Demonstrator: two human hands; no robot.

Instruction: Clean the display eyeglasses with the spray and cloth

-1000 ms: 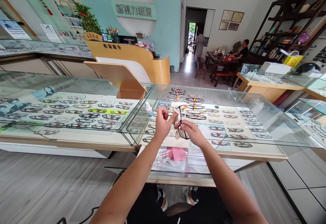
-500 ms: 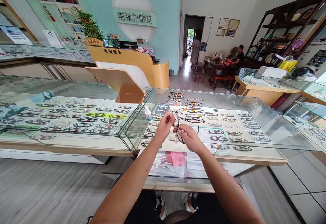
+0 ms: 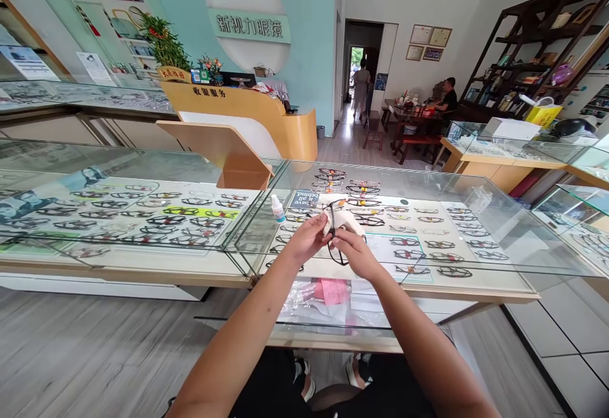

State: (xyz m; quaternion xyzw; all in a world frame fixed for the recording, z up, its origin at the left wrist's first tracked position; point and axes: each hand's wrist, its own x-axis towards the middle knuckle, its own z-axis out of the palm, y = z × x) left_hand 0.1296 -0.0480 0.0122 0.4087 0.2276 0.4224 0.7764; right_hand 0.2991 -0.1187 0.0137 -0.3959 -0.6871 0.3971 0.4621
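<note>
A pair of black-framed eyeglasses [image 3: 339,257] is held upright between my two hands, above the glass counter. My left hand [image 3: 308,238] is closed, its fingertips pinching at the left side of the frame with some white cloth beside them. The closed fingers of my right hand [image 3: 356,252] grip the lower part of the frame. A white cloth [image 3: 346,220] bunches behind the eyeglasses and over the right fingers. My fingers hide part of the lenses. Left of my hands, a small white spray bottle [image 3: 277,209] stands on the counter top.
Rows of eyeglasses [image 3: 447,245] lie inside the glass display counter [image 3: 480,197]. A propped wooden board [image 3: 223,145] stands at left, before the cashier desk [image 3: 247,110]. Pink paper [image 3: 334,291] and plastic wrap lie on a lower shelf near me. Two people are in the background.
My hands have moved closer together around the eyeglasses. More of the white cloth shows, spread behind the frame above my right hand. The person in the doorway has moved slightly.
</note>
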